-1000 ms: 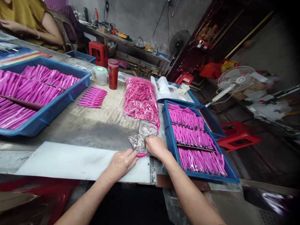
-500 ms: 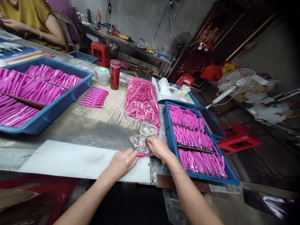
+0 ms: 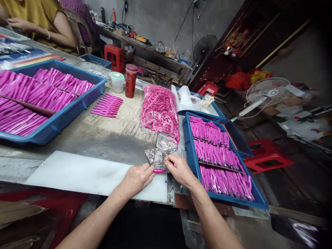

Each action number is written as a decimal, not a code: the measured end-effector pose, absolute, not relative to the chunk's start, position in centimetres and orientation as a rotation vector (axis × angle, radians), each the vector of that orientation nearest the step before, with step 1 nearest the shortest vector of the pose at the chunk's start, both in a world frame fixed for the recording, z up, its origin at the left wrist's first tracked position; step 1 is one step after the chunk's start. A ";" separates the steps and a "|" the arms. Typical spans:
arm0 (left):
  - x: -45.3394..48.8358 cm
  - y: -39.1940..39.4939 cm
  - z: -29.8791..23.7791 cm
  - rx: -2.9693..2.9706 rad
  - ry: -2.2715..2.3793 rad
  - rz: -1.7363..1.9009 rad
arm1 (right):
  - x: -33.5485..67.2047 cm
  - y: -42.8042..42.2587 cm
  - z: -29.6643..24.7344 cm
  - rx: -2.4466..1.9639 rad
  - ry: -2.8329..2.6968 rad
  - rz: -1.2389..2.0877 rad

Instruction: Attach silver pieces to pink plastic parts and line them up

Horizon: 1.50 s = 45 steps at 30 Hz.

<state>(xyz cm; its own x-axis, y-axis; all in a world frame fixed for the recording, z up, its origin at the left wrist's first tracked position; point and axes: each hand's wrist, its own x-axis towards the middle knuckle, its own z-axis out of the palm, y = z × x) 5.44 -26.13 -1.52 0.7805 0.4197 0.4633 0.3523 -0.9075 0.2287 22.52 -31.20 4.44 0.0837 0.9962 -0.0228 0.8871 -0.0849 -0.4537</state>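
My left hand (image 3: 139,177) is closed on a small bright pink plastic piece (image 3: 158,171), whose tip sticks out past the fingers above the white board (image 3: 85,174). Just to the right, my right hand (image 3: 179,168) has thumb and fingers pinched together at the edge of a clear bag of small metal parts (image 3: 153,154). What the pinch holds, if anything, is too small to make out. Behind the metal parts lies a clear plastic bag full of pink pieces (image 3: 159,109).
Blue trays with rows of pink-purple pieces stand left (image 3: 97,91) and right (image 3: 193,152). Slim pink pieces (image 3: 107,105) lie in a row near a red tumbler (image 3: 130,81) and a lidded tub (image 3: 117,83). A person in a yellow top (image 3: 38,20) sits far left.
My right hand has drawn slightly back from the metal parts, its pinched fingertips showing more clearly. The left hand keeps hold of the pink piece. The whole view has shifted a little.
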 end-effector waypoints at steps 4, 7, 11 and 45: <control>5.5 -26.1 -1.5 2.832 0.622 0.773 | 21.2 -32.3 4.3 -1.900 -1.886 0.551; 5.5 -26.1 -1.5 2.848 0.620 0.757 | 20.8 -32.6 3.8 -1.883 -1.926 0.537; 5.6 -26.2 -1.4 2.865 0.619 0.760 | 20.8 -32.7 3.3 -1.910 -1.979 0.486; 5.9 -26.6 -1.9 3.011 0.631 0.691 | 19.7 -32.3 2.0 -2.190 -1.913 0.389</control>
<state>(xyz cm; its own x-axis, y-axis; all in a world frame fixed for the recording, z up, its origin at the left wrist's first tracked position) 5.88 -26.60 -1.94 0.8239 0.3797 0.4207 0.3847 -0.9198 0.0768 19.68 -32.33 1.99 0.1239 0.9904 -0.0616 0.9358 -0.1372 -0.3246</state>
